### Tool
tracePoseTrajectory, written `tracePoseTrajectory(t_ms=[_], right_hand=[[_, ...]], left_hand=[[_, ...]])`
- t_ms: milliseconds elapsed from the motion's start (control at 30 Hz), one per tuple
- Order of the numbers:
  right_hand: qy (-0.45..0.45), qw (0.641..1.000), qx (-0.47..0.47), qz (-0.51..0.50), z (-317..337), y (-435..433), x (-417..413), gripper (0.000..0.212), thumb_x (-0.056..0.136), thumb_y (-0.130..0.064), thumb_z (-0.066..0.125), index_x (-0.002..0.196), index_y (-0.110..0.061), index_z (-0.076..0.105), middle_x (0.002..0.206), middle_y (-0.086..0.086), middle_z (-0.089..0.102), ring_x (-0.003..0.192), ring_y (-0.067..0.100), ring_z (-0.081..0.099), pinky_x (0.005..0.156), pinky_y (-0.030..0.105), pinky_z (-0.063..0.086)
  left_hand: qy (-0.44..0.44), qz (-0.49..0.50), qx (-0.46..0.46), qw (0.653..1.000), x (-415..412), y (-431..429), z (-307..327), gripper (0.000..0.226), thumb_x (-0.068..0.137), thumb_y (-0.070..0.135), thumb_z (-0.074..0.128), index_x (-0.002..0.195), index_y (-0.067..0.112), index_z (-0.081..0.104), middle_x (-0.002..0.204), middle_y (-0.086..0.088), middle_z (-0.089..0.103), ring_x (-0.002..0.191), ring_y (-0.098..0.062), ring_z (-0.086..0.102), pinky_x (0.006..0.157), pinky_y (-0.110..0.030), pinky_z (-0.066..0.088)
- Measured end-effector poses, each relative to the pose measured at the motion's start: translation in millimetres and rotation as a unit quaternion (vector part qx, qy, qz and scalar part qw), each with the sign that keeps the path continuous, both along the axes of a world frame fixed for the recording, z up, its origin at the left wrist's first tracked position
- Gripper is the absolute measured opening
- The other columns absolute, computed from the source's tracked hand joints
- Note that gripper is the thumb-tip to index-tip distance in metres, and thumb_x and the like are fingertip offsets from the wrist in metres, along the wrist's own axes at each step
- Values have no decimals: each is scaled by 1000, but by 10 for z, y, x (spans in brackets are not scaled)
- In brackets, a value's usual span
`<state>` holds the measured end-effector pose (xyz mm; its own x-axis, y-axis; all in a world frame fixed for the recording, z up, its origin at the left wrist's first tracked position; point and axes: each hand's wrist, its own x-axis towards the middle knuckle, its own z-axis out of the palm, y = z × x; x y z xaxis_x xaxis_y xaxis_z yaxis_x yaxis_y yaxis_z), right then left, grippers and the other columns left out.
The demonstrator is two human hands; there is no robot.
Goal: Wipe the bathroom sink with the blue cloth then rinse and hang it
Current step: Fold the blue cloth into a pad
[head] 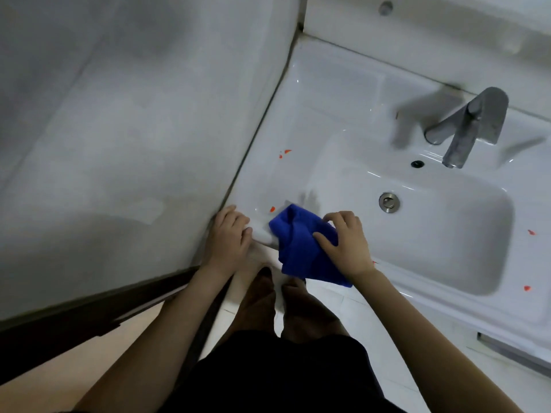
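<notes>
At the far left a pale tiled wall (119, 129) meets the white bathroom sink (328, 93) along a dark seam. My left hand (228, 236) rests on the sink's near-left corner, fingers curled over the edge, holding nothing. Just right of it, my right hand (343, 244) presses the bunched blue cloth (301, 248) on the front rim, fingers spread over it, thumb pinching a fold. Part of the cloth hangs off the edge. It looks soft, light and limp; I judge it best gripped as a wad under the palm so no loose corner drags. Small red spots (284, 153) dot the rim ahead of the cloth, more far right. Further right lie the drain (389, 201) and the grey faucet (474, 123).
</notes>
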<state>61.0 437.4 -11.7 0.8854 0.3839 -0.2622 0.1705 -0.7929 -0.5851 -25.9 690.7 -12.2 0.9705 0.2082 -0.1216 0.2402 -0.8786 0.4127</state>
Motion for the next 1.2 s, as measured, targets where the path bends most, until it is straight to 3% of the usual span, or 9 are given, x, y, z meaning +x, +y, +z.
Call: tracePoseTrajectory(t_ms=[100,267,467,700,833,933,1067,1133,1200], right_hand=[[-61,994,23,83,115,-4,-237,39,86,-48,60,110,-17,61,106,0,60,98,18,50,87,37,47],[-6,993,9,121,86,-54,-510,72,74,-55,74,131,-19,49,129,0,56,117,17,50,99,33,45],[-39,991,75,100,56,-153,-470,38,78,-14,74,113,-12,62,112,1,66,104,17,59,88,27,49],[-18,993,118,16,56,-125,-442,16,87,-11,68,103,-14,72,110,-3,72,105,15,63,91,26,49],[10,994,103,20,126,-121,-464,32,89,-33,62,117,-19,64,116,-6,67,108,11,57,93,34,50],[0,997,52,57,156,-50,-554,60,80,-58,60,130,-25,52,122,-11,62,108,6,52,93,23,43],[28,993,111,-40,182,55,-508,7,95,-30,57,99,-27,62,79,-15,64,72,-1,55,65,11,40],[65,985,139,-83,179,32,-439,17,98,-24,51,85,-34,55,64,-15,57,64,-1,54,56,11,38],[98,979,151,-93,173,-18,-410,21,99,-23,49,83,-35,54,62,-15,57,61,-1,53,56,10,38]], left_hand=[[2,-5,6,1000,67,-62,100,17,89,15,58,100,8,69,101,-8,68,101,-26,56,91,-40,44],[-20,-55,-92,994,272,-288,214,25,84,11,64,108,8,67,105,-10,67,98,-27,57,86,-37,47],[36,-231,-174,957,264,-410,199,53,72,3,58,122,18,63,126,-1,58,120,-16,47,106,-30,37],[41,-280,-150,947,274,-366,161,57,72,28,80,126,26,63,143,-3,48,137,-21,34,114,-32,21],[22,-224,-213,951,336,-467,184,30,81,22,73,110,16,72,125,0,64,125,-7,46,107,-14,27],[85,-160,-255,950,387,-532,230,22,87,24,67,107,14,69,108,3,68,103,-6,57,91,-21,46],[134,-82,-336,929,385,-531,248,20,91,26,63,106,15,70,102,7,68,97,-8,62,85,-25,51],[119,8,-377,918,359,-490,253,19,94,23,57,107,16,69,104,4,68,98,-11,62,80,-20,51],[74,48,-259,962,375,-404,195,20,94,21,56,109,14,67,107,-2,66,102,-19,58,80,-21,46]])
